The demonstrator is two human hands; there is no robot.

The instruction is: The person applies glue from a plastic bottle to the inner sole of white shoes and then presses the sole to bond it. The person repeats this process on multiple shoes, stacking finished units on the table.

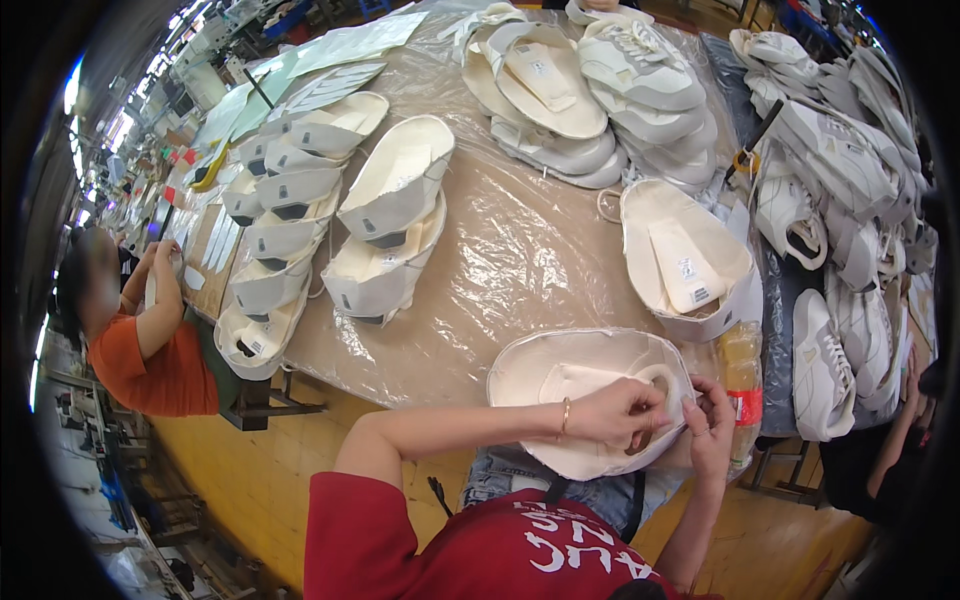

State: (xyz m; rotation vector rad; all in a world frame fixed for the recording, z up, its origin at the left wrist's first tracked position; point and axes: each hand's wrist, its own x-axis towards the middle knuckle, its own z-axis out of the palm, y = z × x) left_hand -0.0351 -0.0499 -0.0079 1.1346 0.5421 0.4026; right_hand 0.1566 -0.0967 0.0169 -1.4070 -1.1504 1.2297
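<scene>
In front of me at the table's near edge lies a cream-lined shoe upper (530,365), its open side facing up. My left hand (618,412) reaches over its opening, fingers pinched together near the heel end; what they pinch is too small to tell. With thumb and fingers, my right hand (709,425) grips the upper's rim on the right. Just beyond lies another shoe upper (640,235) with a cream insole-shaped piece (685,270) inside. A bottle of yellowish liquid (741,375) with a red label stands beside my right hand.
Plastic film covers the brown table (500,270). Rows of nested shoe uppers (290,225) stand at left, with stacked uppers (640,90) at the back. White shoes (840,150) pile up on the right-hand table. A person in an orange shirt (155,365) sits at left.
</scene>
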